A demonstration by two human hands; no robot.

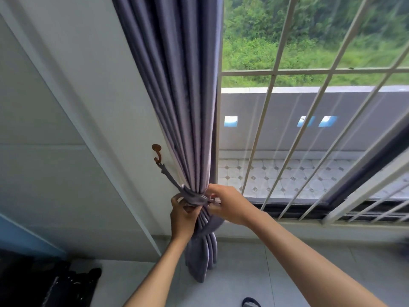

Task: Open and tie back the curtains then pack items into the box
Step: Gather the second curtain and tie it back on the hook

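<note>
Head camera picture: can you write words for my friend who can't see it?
Two hands wrap a tie-back around a bunched purple curtain: the left hand pinches it from the left, the right hand from the right. The tie-back runs up to a brown wall hook. Beside the curtain, a barred window shows green bushes.

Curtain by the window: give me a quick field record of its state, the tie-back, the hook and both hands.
curtain: grey-purple pleated fabric curtain, gathered at the window's left edge
tie-back: matching grey-purple fabric tie-back band, wrapped around the curtain, running up to the hook
hook: brown metal wall hook, holding the band's end
left hand: grip on the band
right hand: grip on the band
box: not in view
</note>
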